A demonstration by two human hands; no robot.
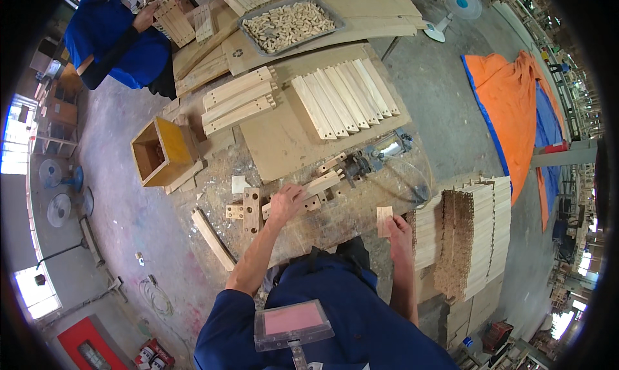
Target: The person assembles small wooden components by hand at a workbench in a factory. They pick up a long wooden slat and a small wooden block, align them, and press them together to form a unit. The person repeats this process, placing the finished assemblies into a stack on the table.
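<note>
My left hand [287, 203] is closed over the near end of a pale wooden strip [324, 183] that lies slanting on the workbench. The strip's far end reaches a metal clamp [354, 169] fixed to the bench. Beside the hand are wooden blocks with drilled holes, one of them a dark-holed upright block [252, 210]. Off the bench's near right edge, my right hand [400, 233] pinches a small flat rectangular piece of wood [384, 220] between thumb and fingers. The left fingertips are partly hidden.
Slats lie in a row [345, 99] on cardboard. A yellow box [160, 152] stands left. A tray of wooden dowels [290, 25] is at the back. Stacked boards [493, 221] rise at right. A co-worker in blue [113, 38] handles slats at the far left.
</note>
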